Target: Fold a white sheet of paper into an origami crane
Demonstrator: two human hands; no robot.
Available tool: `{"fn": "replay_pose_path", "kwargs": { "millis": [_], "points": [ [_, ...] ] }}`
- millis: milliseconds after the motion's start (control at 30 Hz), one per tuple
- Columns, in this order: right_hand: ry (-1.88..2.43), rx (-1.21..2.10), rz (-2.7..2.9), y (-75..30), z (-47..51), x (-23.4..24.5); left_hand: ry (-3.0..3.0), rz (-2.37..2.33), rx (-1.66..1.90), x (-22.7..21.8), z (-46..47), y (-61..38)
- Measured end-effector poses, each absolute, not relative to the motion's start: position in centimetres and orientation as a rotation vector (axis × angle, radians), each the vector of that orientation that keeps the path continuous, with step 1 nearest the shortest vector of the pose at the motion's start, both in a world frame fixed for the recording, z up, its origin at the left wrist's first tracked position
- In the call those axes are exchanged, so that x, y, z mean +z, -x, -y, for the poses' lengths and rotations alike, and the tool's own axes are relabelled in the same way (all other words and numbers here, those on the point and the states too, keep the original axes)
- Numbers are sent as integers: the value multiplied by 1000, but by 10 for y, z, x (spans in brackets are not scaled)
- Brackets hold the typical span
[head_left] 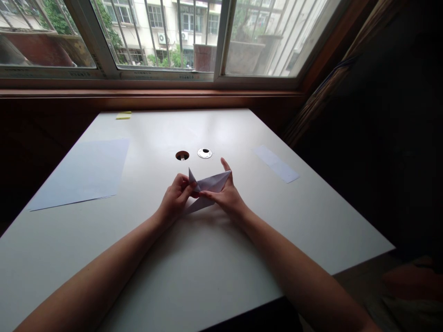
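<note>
Between my two hands, just above the white table, is a piece of folded paper (215, 182) with pointed corners and several layers. My left hand (177, 194) pinches its left side, where a narrow tip sticks up past the thumb. On the other side, my right hand (228, 196) grips the paper with its thumb laid across the lower fold, while the index finger points up and away. A lower flap slants down toward the left beneath the hands. Parts of the folds are hidden behind the fingers.
Large paper sheets (83, 170) lie at the left of the white table (221, 272). A paper strip (277, 163) rests at the right, and yellow sticky notes (123, 115) at the far left. Beyond the hands are a round cable hole (182, 156) and a metal cover (204, 153).
</note>
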State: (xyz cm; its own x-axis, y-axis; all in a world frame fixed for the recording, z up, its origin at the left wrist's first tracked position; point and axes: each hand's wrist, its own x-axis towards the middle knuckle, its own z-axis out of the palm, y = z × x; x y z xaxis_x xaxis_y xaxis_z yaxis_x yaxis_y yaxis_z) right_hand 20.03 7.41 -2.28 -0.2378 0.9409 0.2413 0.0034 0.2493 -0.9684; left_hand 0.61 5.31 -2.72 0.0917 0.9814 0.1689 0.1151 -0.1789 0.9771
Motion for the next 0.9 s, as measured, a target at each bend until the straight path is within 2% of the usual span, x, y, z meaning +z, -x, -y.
{"fn": "replay_pose_path", "kwargs": {
  "millis": [900],
  "points": [
    [896,1301,1441,-205,-77,-23,-1167,-899,1226,-27,-60,-3]
  ]
}}
